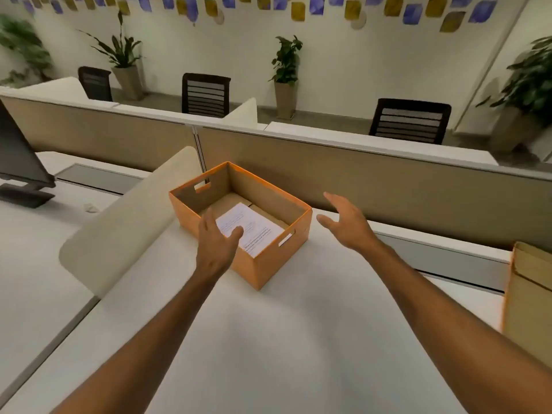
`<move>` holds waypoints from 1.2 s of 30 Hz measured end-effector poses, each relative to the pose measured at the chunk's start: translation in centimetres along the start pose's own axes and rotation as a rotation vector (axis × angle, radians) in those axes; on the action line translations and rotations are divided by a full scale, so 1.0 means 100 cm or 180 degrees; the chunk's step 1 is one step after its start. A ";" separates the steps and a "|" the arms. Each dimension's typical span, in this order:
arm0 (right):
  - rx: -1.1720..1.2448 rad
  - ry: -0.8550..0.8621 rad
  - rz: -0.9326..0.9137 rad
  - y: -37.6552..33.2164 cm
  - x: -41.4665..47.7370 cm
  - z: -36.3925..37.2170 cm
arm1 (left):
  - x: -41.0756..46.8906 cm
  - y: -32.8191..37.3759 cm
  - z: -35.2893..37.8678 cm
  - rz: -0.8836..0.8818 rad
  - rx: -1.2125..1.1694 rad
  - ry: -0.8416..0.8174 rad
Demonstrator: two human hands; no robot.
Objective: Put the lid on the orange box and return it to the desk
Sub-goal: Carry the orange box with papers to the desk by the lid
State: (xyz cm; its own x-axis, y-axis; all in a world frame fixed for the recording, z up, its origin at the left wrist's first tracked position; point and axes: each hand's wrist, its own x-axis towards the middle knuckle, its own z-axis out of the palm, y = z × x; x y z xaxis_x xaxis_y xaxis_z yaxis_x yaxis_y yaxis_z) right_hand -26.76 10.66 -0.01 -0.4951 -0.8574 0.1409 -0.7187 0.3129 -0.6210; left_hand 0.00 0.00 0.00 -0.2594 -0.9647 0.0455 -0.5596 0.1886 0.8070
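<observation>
An orange box [268, 268] stands open on the white desk [268, 339], turned at an angle, with cut-out handles in its short walls. A printed white sheet [257, 225] lies on its brown floor. My left hand [216, 243] hovers at the box's near-left wall, fingers apart, holding nothing. My right hand [346, 222] is spread open just right of the box, apart from it. At the right edge of the view a brown and orange cardboard piece [528, 294], possibly the lid, lies on the desk, partly cut off.
A beige curved side divider [125, 228] stands left of the box. A tan partition [388, 180] runs behind the desk. A dark monitor [18, 162] sits on the neighbouring desk at left. Black chairs and potted plants stand beyond.
</observation>
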 end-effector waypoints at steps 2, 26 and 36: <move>-0.0226 -0.0167 0.0142 0.005 0.012 0.015 | 0.008 -0.012 0.005 -0.0358 -0.0379 -0.0024; 0.1651 -0.0018 0.1391 0.017 0.090 0.090 | 0.036 -0.057 0.044 -0.1631 -0.1704 -0.0433; 0.2204 0.0077 0.1737 0.034 0.040 0.062 | 0.012 -0.051 0.036 -0.1517 -0.1507 -0.0732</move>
State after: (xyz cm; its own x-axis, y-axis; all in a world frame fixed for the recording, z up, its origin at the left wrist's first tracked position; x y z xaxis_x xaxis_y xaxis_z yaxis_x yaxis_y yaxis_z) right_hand -28.19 5.84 -6.34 -0.6987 -0.6492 -0.3005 0.0746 0.3516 -0.9332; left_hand -0.25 -1.47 -6.17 -0.2604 -0.8491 -0.4596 -0.2648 -0.3950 0.8797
